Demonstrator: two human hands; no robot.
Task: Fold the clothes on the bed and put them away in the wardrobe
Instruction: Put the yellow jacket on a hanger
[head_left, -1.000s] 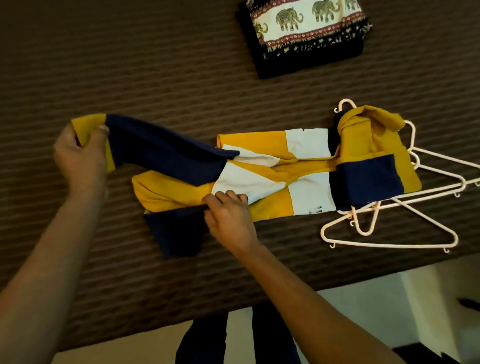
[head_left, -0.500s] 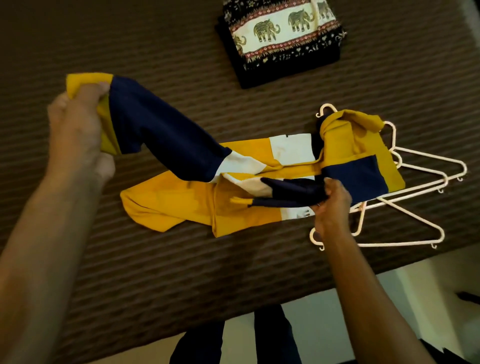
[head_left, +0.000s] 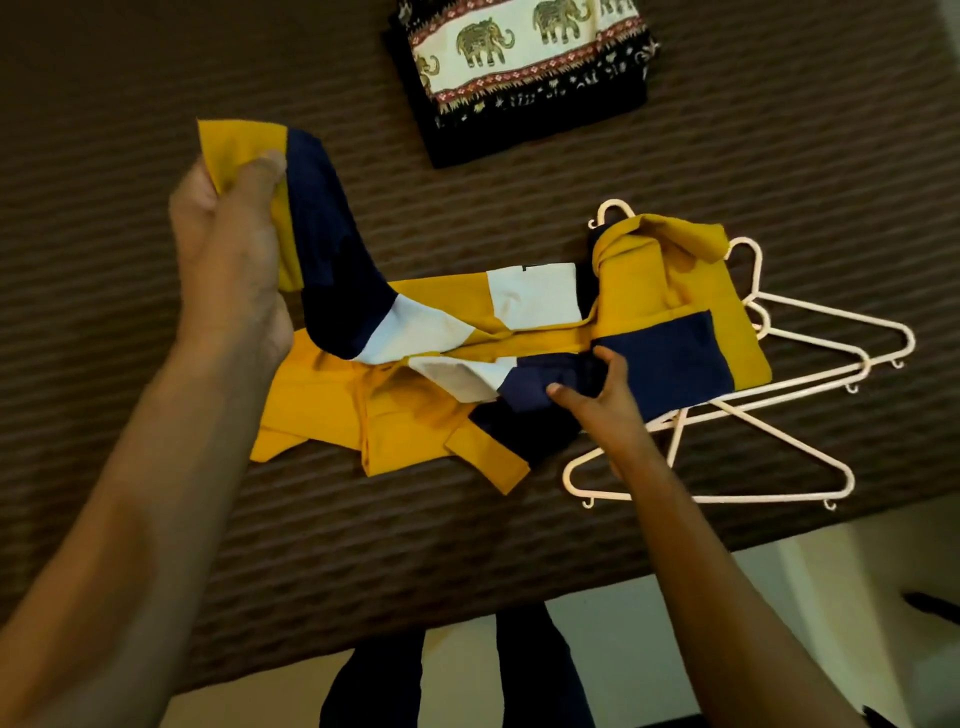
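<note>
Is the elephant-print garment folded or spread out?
Folded: the elephant-print garment lies as a compact rectangular stack on the bed.

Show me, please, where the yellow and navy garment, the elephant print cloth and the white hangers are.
yellow and navy garment (head_left: 332, 415): head view, yellow body.
elephant print cloth (head_left: 519, 47): head view, cream band.
white hangers (head_left: 831, 317): head view, top hanger's shoulder.
</note>
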